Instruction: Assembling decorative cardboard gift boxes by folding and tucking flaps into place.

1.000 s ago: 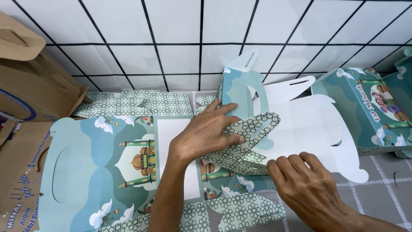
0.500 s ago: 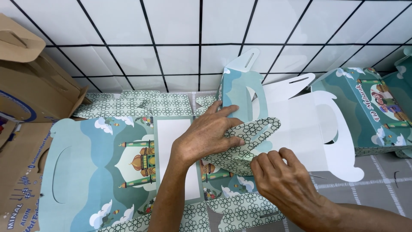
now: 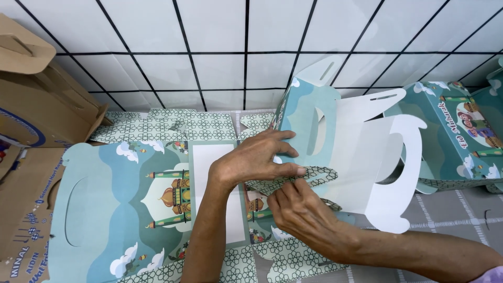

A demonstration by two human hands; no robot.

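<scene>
White wall tiles (image 3: 220, 31) with dark grout fill the far background. Brown cartons (image 3: 31, 105) stand at far left. Flat teal printed box blanks (image 3: 126, 209) cover the surface, with an assembled box (image 3: 456, 131) at far right. At centre, a half-folded box (image 3: 356, 147) stands upright. Left hand (image 3: 257, 160) presses flat on its patterned flap (image 3: 293, 178); right hand (image 3: 301, 215) pinches that flap's near edge.

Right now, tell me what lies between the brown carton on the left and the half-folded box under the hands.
In the head view, a flat printed box blank lies between the brown carton and the half-folded box.
</scene>
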